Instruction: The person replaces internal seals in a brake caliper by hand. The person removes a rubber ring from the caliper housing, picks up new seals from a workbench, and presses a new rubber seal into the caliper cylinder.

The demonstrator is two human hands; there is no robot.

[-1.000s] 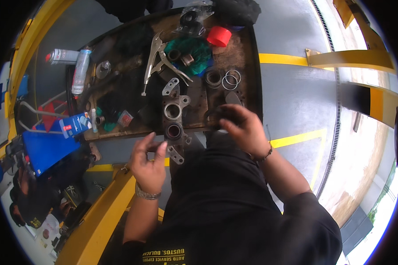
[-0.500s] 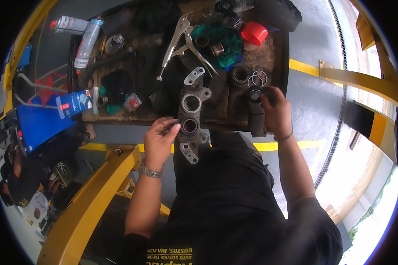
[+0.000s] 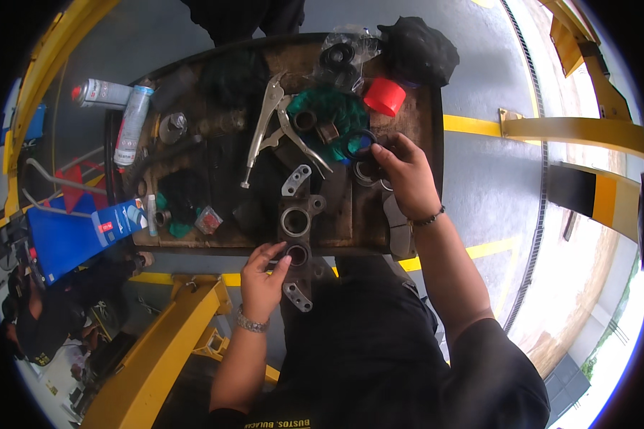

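My right hand [image 3: 408, 179] pinches a dark ring [image 3: 348, 149] between thumb and fingers, covering its right edge and partly hiding the metal rings behind. My left hand [image 3: 265, 275] touches the two-bored metal casting [image 3: 298, 239] at its lower bore; I can't tell whether those half-curled fingers grip or merely rest. The casting's long axis runs away from me, its near end overhanging the surface [image 3: 193, 252], its far end toward the locking pliers [image 3: 263, 123]. Dark parts farther left blur together.

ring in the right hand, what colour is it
The ring in the right hand looks black, best seen in the head view.
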